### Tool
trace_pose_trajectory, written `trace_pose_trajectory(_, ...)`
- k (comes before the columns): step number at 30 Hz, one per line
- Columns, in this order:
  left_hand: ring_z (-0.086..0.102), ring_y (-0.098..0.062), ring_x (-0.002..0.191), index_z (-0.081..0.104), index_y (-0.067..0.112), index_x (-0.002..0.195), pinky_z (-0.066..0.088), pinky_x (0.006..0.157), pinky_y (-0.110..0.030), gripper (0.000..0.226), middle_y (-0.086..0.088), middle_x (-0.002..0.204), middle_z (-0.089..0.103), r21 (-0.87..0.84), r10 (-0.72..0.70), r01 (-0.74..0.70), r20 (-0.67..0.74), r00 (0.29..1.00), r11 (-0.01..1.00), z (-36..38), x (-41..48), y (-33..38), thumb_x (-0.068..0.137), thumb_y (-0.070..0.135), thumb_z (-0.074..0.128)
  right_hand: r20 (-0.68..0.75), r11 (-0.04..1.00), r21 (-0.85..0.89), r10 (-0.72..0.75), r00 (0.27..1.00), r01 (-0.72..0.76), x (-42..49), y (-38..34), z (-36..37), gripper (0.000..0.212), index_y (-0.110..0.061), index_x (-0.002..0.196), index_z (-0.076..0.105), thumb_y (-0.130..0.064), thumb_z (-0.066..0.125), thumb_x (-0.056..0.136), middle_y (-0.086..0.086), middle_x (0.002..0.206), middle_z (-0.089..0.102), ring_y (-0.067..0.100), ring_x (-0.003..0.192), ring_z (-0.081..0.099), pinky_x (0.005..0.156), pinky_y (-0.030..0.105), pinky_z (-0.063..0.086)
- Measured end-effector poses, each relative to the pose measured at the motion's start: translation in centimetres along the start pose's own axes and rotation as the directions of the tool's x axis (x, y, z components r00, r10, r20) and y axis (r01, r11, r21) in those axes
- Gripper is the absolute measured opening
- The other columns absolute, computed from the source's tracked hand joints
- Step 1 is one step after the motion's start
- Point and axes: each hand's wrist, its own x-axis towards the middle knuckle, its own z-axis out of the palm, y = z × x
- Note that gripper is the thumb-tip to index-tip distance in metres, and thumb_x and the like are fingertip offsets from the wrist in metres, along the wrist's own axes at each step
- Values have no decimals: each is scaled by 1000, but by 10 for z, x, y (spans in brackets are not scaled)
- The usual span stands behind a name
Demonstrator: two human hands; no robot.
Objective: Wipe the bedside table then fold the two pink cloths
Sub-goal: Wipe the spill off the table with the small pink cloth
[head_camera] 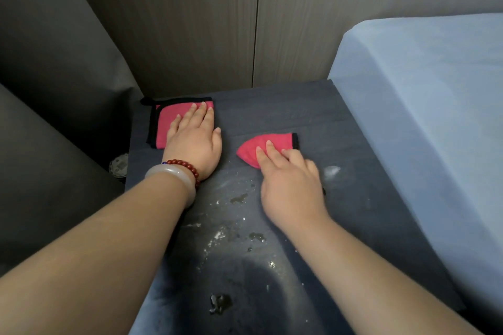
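Evidently soft and light, each pink cloth lies limp on the bedside table point(313, 117): the left hand point(194, 141) presses flat and open on the folded cloth point(174, 122), the right hand's point(291, 185) fingertips pin the crumpled cloth point(261, 147), best gripped by its black-trimmed edges.

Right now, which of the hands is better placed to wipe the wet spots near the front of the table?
The right hand, probably. It presses a bunched pink cloth just behind the wet spots. The left hand lies flat on the other cloth, farther back.
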Motion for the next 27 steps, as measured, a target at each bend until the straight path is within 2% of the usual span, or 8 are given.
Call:
trace_pose_trajectory(3, 8, -17, 148, 20, 15, 153, 4, 120, -39, 56, -1, 161, 16, 2, 4, -4, 5, 1000, 1000, 1, 1, -1, 101, 34, 27, -20, 997, -18, 79, 997, -79, 8, 45, -2, 55, -23, 142, 46, -23, 35, 87, 0, 149, 42, 26, 140, 34, 116, 44, 18)
trace_pose_trajectory(6, 6, -16, 148, 17, 16, 154, 3, 120, -38, 57, 0, 162, 13, 10, 2, -3, 21, 1000, 1000, 0, 2, -1, 101, 36, 25, -27, 981, 16, 195, 981, -194, 13, 50, -1, 55, -13, 148, 34, -21, 30, 93, 7, 156, 28, 31, 146, 19, 118, 42, 11)
trace_pose_trajectory(11, 7, -16, 148, 19, 16, 154, 4, 120, -38, 56, 0, 162, 15, 5, -2, 2, 12, 1000, 1000, -1, 1, 0, 101, 35, 26, 49, 998, 51, -47, 998, 45, -8, 25, -5, 69, -19, 149, 30, -52, 7, 93, -1, 158, 22, 22, 147, 15, 119, 38, 13)
trace_pose_trajectory(16, 7, -16, 148, 17, 17, 154, 4, 120, -38, 57, 0, 162, 13, 19, 2, -2, 24, 1000, 1000, -1, 2, 0, 102, 36, 25, -27, 938, 8, 347, 937, -347, 5, 81, -11, 56, -7, 146, 35, -36, 20, 101, 13, 155, 29, 33, 144, 23, 118, 41, 19)
trace_pose_trajectory(19, 8, -17, 148, 19, 16, 154, 5, 120, -39, 56, -1, 162, 15, 23, 0, 0, 14, 1000, 1000, 0, 1, -1, 101, 35, 26, -63, 992, 68, 106, 992, -102, -8, 13, 4, 57, -4, 135, 52, -35, 25, 95, 16, 143, 48, 36, 135, 41, 113, 44, 28)
trace_pose_trajectory(22, 9, -17, 148, 21, 15, 153, 5, 120, -39, 56, -1, 161, 17, 12, 3, -3, 4, 1000, 1000, -1, 1, 0, 101, 34, 27, 8, 989, 107, -99, 995, 98, -20, 0, 2, 59, -15, 139, 49, -40, 21, 94, 5, 148, 43, 26, 139, 36, 114, 41, 25)
trace_pose_trajectory(25, 8, -17, 148, 20, 16, 154, 4, 120, -39, 56, -1, 161, 15, 10, 7, -7, 15, 1000, 1000, -1, 1, 0, 101, 35, 26, 1, 984, 47, 172, 985, -172, -7, 69, -7, 57, -14, 146, 38, -39, 17, 99, 7, 155, 30, 27, 145, 24, 117, 39, 18)
trace_pose_trajectory(27, 8, -17, 148, 20, 15, 154, 4, 120, -39, 56, -1, 162, 15, 12, 6, -6, 13, 1000, 1000, 0, 1, 0, 101, 35, 26, -13, 923, 44, 384, 923, -383, 1, 98, -12, 55, -9, 147, 33, -35, 19, 101, 11, 157, 26, 31, 145, 19, 119, 41, 16)
